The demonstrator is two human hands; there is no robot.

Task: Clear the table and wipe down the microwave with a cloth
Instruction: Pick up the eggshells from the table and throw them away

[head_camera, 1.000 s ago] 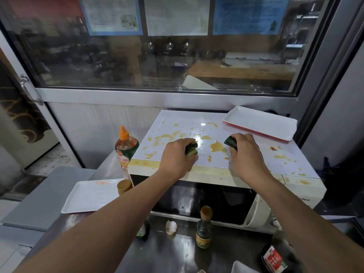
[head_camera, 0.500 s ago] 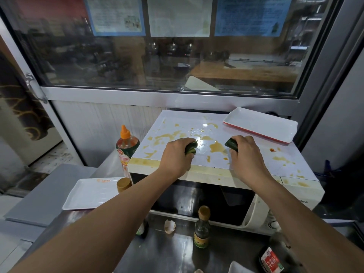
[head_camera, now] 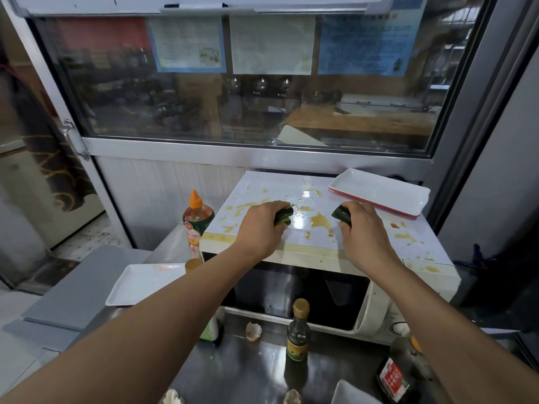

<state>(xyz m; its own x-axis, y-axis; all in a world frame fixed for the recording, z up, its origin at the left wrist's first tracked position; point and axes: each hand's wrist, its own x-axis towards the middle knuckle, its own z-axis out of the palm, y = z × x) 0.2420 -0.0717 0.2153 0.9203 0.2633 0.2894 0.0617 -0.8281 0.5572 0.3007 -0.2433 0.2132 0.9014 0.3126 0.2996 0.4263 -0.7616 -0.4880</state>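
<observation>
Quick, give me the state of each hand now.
Left hand: closed on a dark green piece.
Right hand: closed on another dark green piece.

The white, box-shaped microwave (head_camera: pixel 329 287) stands on the steel table (head_camera: pixel 256 371) against the windowed wall, its dark glass door closed and facing the viewer. Its flat top is splashed with yellow-brown sauce stains (head_camera: pixel 319 220), densest in the middle and along the front edge. Two dark green pieces, possibly cucumber, sit over that top: one (head_camera: pixel 283 217) gripped at centre-left, the other (head_camera: pixel 340 213) at centre-right, well apart.
</observation>
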